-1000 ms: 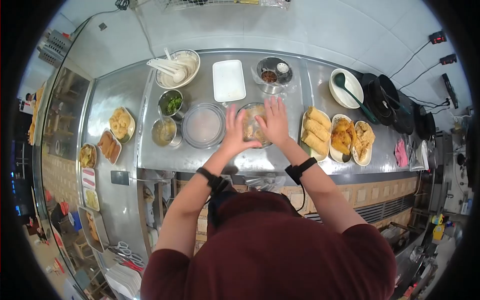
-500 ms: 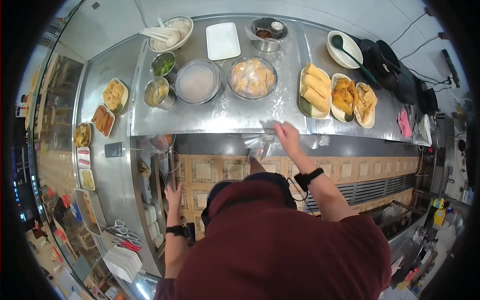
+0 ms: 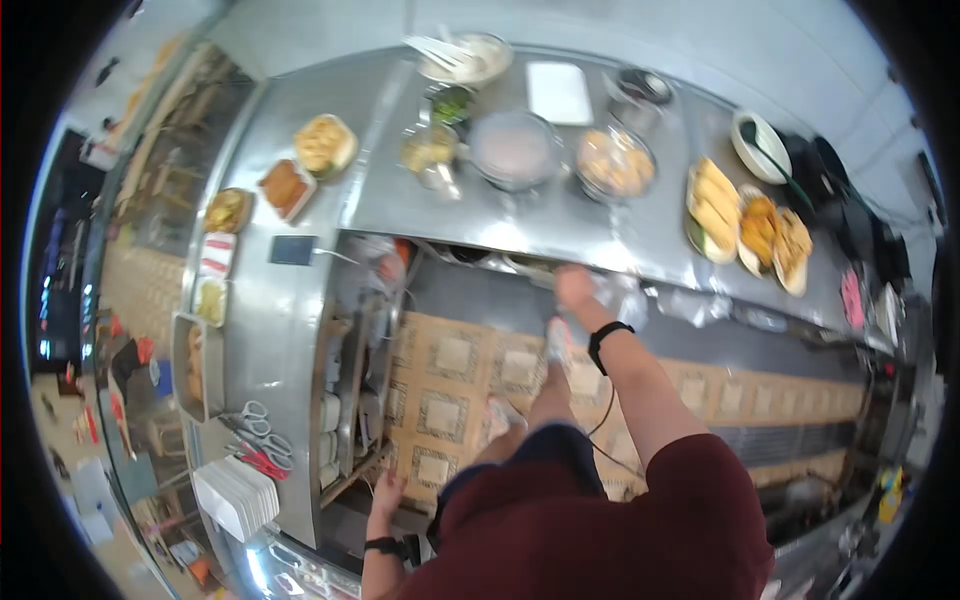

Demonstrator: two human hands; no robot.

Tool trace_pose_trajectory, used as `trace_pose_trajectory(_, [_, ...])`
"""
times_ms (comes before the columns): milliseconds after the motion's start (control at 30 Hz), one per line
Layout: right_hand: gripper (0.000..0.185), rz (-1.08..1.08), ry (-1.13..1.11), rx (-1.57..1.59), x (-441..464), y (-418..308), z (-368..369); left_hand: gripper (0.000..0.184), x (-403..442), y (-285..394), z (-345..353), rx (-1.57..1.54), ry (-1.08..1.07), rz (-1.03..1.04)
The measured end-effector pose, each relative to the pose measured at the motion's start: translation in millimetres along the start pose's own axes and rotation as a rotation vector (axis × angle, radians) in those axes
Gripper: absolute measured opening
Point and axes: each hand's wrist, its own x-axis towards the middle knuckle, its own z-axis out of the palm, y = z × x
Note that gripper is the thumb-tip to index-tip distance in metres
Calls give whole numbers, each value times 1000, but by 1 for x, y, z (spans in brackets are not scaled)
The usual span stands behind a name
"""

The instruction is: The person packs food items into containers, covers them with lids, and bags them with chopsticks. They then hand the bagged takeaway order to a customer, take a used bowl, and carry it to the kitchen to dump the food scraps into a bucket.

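My right hand (image 3: 575, 288) is at the front edge of the steel counter (image 3: 470, 222), beside crumpled clear plastic (image 3: 628, 300) under that edge. Its fingers are smeared by motion and partly hidden, so what they hold, if anything, does not show. Low by my side, my left hand (image 3: 388, 492) hangs near the shelf under the side counter, fingers loosely apart and nothing visible in them. On the counter beyond my right hand stand a lidded round container (image 3: 515, 150) and a plastic-covered bowl of food pieces (image 3: 615, 165).
Trays of yellow rolls (image 3: 714, 210) and fried food (image 3: 760, 228) stand at the right. On the left counter lie a phone (image 3: 293, 250) with a cable, scissors (image 3: 255, 420) and stacked white trays (image 3: 235, 497). A cable hangs beside my right arm.
The view has turned and shifted, so the counter sits differently in it. My right hand has gone from the counter's edge to just below it; my left hand hangs closer to my body.
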Motion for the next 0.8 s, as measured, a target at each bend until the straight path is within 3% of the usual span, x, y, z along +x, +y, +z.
trace_pose_trajectory(67, [24, 86, -261, -120, 15, 5, -15, 45, -9, -33, -3, 2, 19, -62])
trace_pose_trajectory(133, [29, 259, -232, -182, 26, -1, -2, 46, -27, -35, -6, -42, 71, -127])
trace_pose_trajectory(200, [35, 390, -693, -205, 40, 2, 12, 48, -42, -36, -5, -22, 100, -161])
trace_pose_trajectory(267, [30, 292, -784, -597, 26, -6, 23, 52, -52, -30, 3, -95, 86, -195])
trace_pose_trajectory(333, [29, 38, -357, -859, -16, -5, 31, 53, -54, -25, 10, -76, 48, -252])
trace_pose_trajectory(400, [28, 178, -662, -459, -9, -12, 19, 54, -55, -14, 20, -75, 4, -296])
trace_pose_trajectory(500, [28, 153, -589, -407, -24, -20, 35, 54, -41, 36, 21, -42, -78, -306])
trace_pose_trajectory(533, [27, 130, -552, -379, -30, -30, 32, 55, -27, 44, 29, -61, -74, -249])
trace_pose_trajectory(600, [25, -386, -610, -272, -45, -53, 61, 58, 8, 51, 43, -71, -76, -140])
trace_pose_trajectory(633, [24, -346, -627, -57, -57, -86, 61, 62, 24, 61, 49, -84, -75, -61])
trace_pose_trajectory(667, [23, -681, -660, -25, -68, -119, 54, 67, 36, 81, 53, -96, -72, 19])
trace_pose_trajectory(700, [25, -622, -702, 435, -85, -144, 56, 71, 41, 111, 51, -27, 57, 260])
trace_pose_trajectory(767, [32, -687, -1087, 563, -100, -214, -8, 76, 40, 170, 35, 118, 209, 619])
trace_pose_trajectory(800, [33, -557, -1168, 730, -103, -228, -43, 76, 34, 196, 25, 193, 222, 742])
